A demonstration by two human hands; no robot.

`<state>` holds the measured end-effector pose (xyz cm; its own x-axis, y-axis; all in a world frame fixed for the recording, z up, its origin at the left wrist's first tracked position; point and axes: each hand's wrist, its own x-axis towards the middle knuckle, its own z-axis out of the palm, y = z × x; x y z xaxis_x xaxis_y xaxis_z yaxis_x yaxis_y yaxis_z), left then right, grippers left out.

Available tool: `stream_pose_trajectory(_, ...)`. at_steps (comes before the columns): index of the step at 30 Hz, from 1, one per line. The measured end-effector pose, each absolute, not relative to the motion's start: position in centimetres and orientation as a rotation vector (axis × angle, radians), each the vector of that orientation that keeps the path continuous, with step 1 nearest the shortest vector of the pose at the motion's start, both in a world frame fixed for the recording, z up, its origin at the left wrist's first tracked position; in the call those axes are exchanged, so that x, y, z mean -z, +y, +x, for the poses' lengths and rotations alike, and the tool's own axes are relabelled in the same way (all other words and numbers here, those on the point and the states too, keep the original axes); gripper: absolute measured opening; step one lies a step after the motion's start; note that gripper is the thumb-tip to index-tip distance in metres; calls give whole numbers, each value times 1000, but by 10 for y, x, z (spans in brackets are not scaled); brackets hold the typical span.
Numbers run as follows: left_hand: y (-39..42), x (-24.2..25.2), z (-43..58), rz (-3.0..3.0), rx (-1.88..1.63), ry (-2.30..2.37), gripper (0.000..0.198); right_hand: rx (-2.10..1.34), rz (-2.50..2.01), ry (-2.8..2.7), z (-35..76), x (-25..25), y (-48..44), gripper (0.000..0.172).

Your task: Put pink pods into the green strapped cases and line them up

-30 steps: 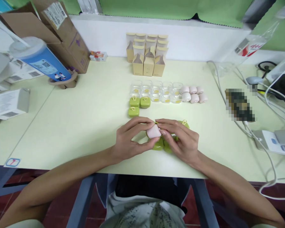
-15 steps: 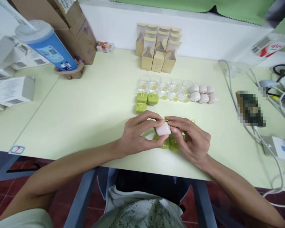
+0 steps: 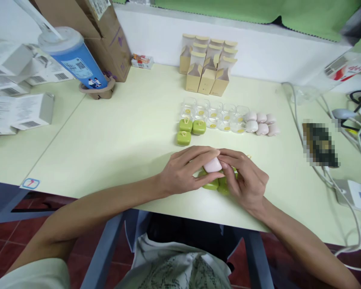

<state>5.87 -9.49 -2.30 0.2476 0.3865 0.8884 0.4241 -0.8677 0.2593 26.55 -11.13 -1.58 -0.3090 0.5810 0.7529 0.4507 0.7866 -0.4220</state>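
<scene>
Now left hand (image 3: pixel 183 170) and right hand (image 3: pixel 246 174) pinch the pink case (image 3: pixel 213 165) by the bench's front edge (image 3: pixel 174 208); fingers (image 3: pixel 198 156) hide more; it's seemingly unfinished.

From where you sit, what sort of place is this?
Probably a small packing or assembly workspace: small open cardboard boxes, green cases and rows of clear plastic containers are grouped on the table.

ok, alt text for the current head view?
A person's left hand and right hand hold a pale pink piece over a pale table, close to green cases. Farther back are three more green cases, clear containers in rows, other pale pink pieces and open cardboard boxes by a white wall.
</scene>
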Motion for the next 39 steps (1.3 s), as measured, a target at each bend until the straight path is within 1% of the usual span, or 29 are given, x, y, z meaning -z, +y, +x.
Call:
stream_pose_trajectory(4, -95, 20, 58, -2492, 1693, -822, 33, -170, -790, -1969, 265, 17, -112, 37)
stream_pose_trajectory(9, -92, 17, 59, -2495, 1679, -849, 29, -210, -839, -1937, 265, 15, -114, 31)
stream_pose_trajectory(18, -93, 20, 59, -2542, 1712, -820, 36, -391, -888, -1818, 266, 13, -117, 25)
stream_pose_trajectory(27, -95, 20, 56, -2535, 1798, -844, 43, -525, -805, -1769, 270, 12, -115, 28)
stream_pose_trajectory(34, -96, 16, 54, -2540, 1787, -864, 42, -552, -749, -1802, 273, 14, -110, 34)
stream_pose_trajectory(39, -96, 13, 54, -2581, 1814, -868, 38, -448, -746, -1859, 273, 13, -109, 37)
